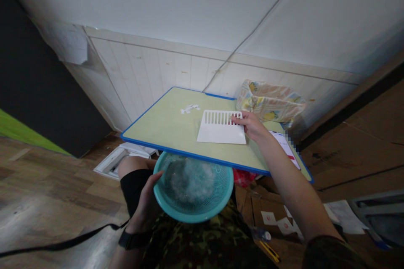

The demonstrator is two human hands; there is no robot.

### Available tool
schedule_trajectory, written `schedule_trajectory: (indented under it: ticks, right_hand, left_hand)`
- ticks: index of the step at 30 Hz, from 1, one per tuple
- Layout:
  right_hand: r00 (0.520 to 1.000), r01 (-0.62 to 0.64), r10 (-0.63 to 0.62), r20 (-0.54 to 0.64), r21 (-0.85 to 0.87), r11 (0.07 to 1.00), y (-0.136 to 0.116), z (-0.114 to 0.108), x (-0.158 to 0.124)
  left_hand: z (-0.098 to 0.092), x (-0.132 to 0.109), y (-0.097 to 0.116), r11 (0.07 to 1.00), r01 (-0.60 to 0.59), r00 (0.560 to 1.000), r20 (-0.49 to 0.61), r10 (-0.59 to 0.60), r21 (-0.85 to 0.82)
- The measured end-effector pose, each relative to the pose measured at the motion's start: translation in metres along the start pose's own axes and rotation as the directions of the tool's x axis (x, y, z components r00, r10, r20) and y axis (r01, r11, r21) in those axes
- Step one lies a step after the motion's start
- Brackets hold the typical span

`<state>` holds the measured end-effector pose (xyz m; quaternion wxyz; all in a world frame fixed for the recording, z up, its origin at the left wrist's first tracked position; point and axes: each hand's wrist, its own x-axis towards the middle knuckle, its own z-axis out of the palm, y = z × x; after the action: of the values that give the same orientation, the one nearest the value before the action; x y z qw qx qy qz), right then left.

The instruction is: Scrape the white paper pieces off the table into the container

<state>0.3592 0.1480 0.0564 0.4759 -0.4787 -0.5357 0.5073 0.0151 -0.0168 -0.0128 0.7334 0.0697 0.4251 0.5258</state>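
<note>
My right hand (pixel 248 124) grips the right end of a flat white slotted card (pixel 221 132), raised just over the table. A row of long slots runs along its far edge, and my fingertips show through some of them. On my lap rests a turquoise plastic colander (pixel 194 217), partly under the table's near edge. Inside it lies a heap of small clear or whitish bits (pixel 192 178), too fine to name. My left hand (pixel 150 195) holds the colander's left rim, thumb over the edge. Several small white pieces (pixel 190 109) lie loosely on the table beyond the card.
The pale green table (pixel 154 122) has a blue edge and stands against a panelled wall. A cloth-lined basket (pixel 269 101) is at its back right, a white and red paper (pixel 287 149) at its right edge. Cardboard and a yellow cutter (pixel 269 251) lie on the floor.
</note>
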Motion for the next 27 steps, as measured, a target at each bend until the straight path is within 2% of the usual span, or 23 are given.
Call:
schedule_trajectory:
  ticks: [8,13,22,27]
  right_hand:
    - [0.998,0.006,-0.007,-0.065,-0.027,1.0,0.0014,-0.0006,0.0015]
    - [0.992,0.032,-0.034,-0.122,-0.017,0.999,0.0009,-0.0017,0.0024]
    - [0.999,0.03,-0.031,-0.027,-0.021,0.999,-0.0011,0.0028,-0.0022]
    - [0.999,0.027,-0.025,0.039,-0.052,0.998,-0.0016,0.0048,-0.0047]
  left_hand:
    - [0.0043,-0.0024,0.0004,1.0,-0.02,0.998,-0.066,0.021,0.009]
    - [0.0037,-0.003,0.0012,1.0,0.011,0.998,-0.063,-0.01,0.009]
    - [0.0004,0.0003,0.0001,1.0,0.001,1.0,-0.024,0.0,0.007]
    - [0.0049,-0.0046,0.0009,1.0,-0.016,0.999,-0.032,0.017,0.018]
